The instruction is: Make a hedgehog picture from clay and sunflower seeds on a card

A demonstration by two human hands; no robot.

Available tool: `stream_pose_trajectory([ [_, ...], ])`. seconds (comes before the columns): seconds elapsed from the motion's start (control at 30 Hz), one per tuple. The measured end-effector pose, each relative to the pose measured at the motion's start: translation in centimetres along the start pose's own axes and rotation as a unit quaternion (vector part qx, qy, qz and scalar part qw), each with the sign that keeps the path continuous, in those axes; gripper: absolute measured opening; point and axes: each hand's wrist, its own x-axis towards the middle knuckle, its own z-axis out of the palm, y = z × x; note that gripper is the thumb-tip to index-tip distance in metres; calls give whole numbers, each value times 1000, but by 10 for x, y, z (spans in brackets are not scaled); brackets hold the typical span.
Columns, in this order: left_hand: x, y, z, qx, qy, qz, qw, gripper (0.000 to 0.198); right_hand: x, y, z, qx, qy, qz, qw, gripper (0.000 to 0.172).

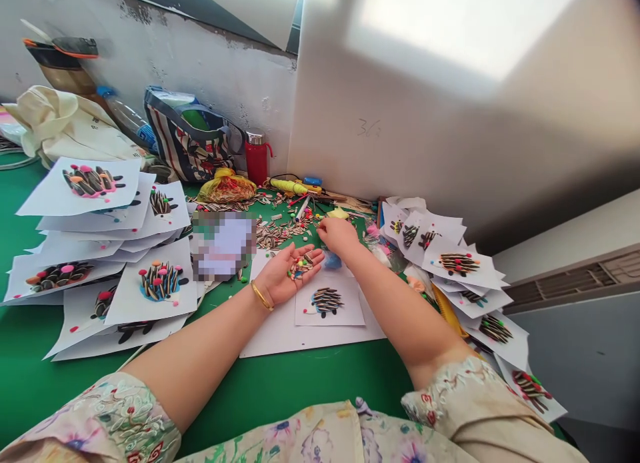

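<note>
**Desk:** What does the head camera show at the centre?

**Photographer:** A person's left hand lies palm up on the green table, fingers spread and slightly cupped, cradling a small heap of seeds and coloured beads. A gold bangle circles the wrist.

**Desk:** And the other hand?

**Photographer:** The right hand is just beyond it, knuckles up and fingers bunched together, tips down at the edge of the loose seeds strewn across the table. Whether they pinch a seed cannot be told.

**Desk:** What lies beneath the hands?

**Photographer:** A small card with a striped seed figure glued on, just in front of the left palm, resting on a larger white sheet.

**Desk:** Surroundings?

**Photographer:** Finished cards are stacked to the left and fanned out to the right. Against the wall stand a red bottle and a striped bag, with a yellow pouch in front of them. Floral sleeves frame the bottom edge.
</note>
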Motion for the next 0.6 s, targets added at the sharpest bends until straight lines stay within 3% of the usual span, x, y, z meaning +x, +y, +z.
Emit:
stream_pose_trajectory([
  [0.17,0,0,0,-1,-5,-1,1000,38,18,-10,9,-12,-15,19,1000,24],
  [0.33,2,-1,-4,-9,-10,6,1000,35,10,-5,0,0,-9,5,1000,24],
  [0.43,3,-1,-6,-8,-12,8,1000,35,-16,9,-9,34,18,3,999,23],
  [0.5,3,0,-6,-5,-11,9,1000,35,-42,20,-15,143,56,-3,988,19],
  [0.6,0,0,-2,-4,-5,8,1000,35,-87,35,-19,269,45,-25,962,12],
])
